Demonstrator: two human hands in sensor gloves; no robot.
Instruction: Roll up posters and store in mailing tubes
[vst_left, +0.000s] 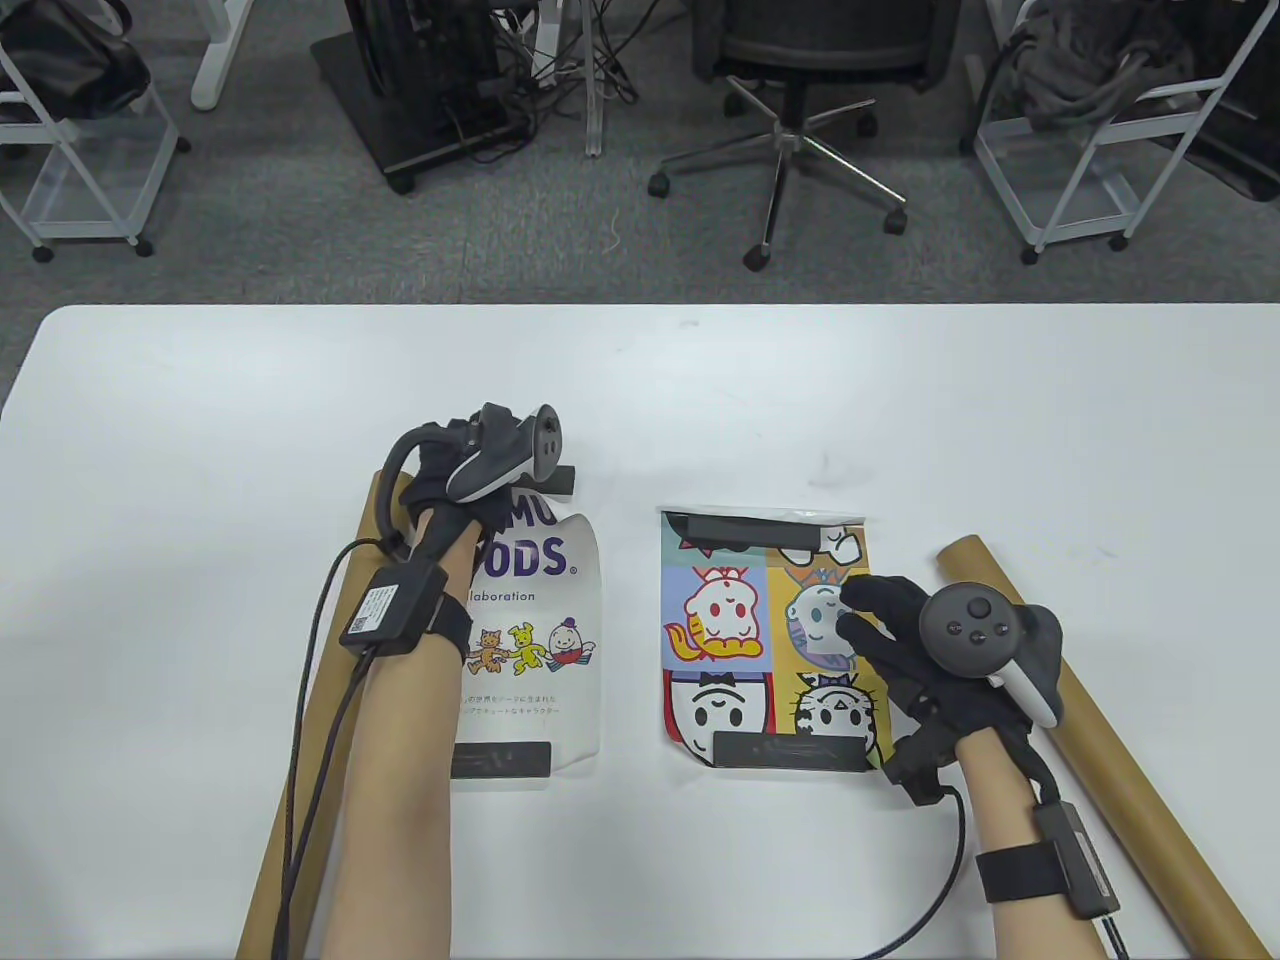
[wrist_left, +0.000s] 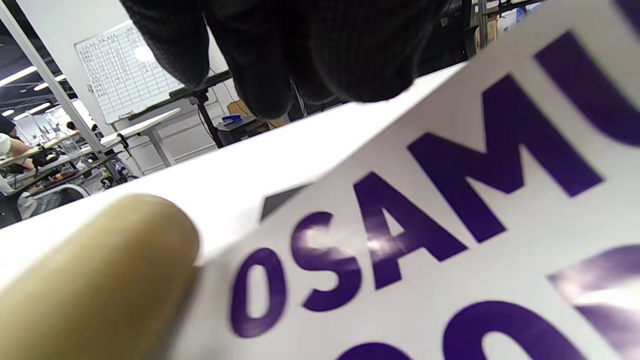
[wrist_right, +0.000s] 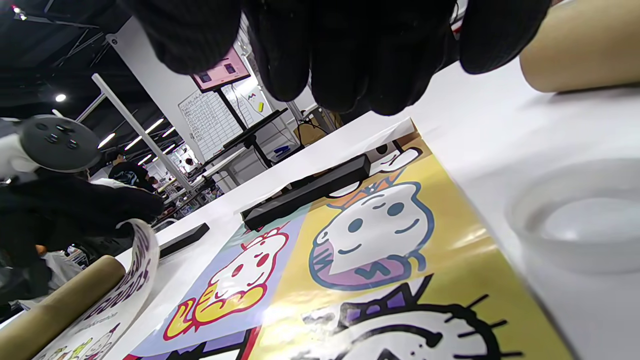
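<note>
Rolling is only just getting under way on the white table (vst_left: 200, 400), and nothing is yet going into a tube. At far left a brown mailing tube (vst_left: 300, 720) is lying along the table edge, partly under the left forearm, its rounded end showing just beside the poster corner in the left wrist view (wrist_left: 100, 270). Beside it the left hand (vst_left: 455, 480) is lifting the far end of the white lettered poster (vst_left: 545, 640), which is curling up off the surface; the fingers (wrist_left: 310, 55) are curled at that edge and appear to be pinching it, though the contact itself is hidden in every view. A black weight bar (vst_left: 500, 760) is holding the poster's near end flat, and a second bar (vst_left: 560, 478) is sitting on the bare table just past the raised edge.

Toward the middle, the colourful cartoon poster (vst_left: 740, 640) is lying flat and unrolled, with one black bar (vst_left: 750, 530) resting on its far end and another (vst_left: 785, 750) on its near end. The right hand (vst_left: 900, 640) is hovering over or resting on its right edge, fingers (wrist_right: 345, 60) loosely bent and gripping nothing visible; whether they are touching the paper is unclear. At far right a second mailing tube (vst_left: 1090, 730) is lying diagonally, close behind that hand.

Judging from this layout, both posters are awaiting rolling and both tubes are awaiting filling, so nearly all the work is outstanding.
</note>
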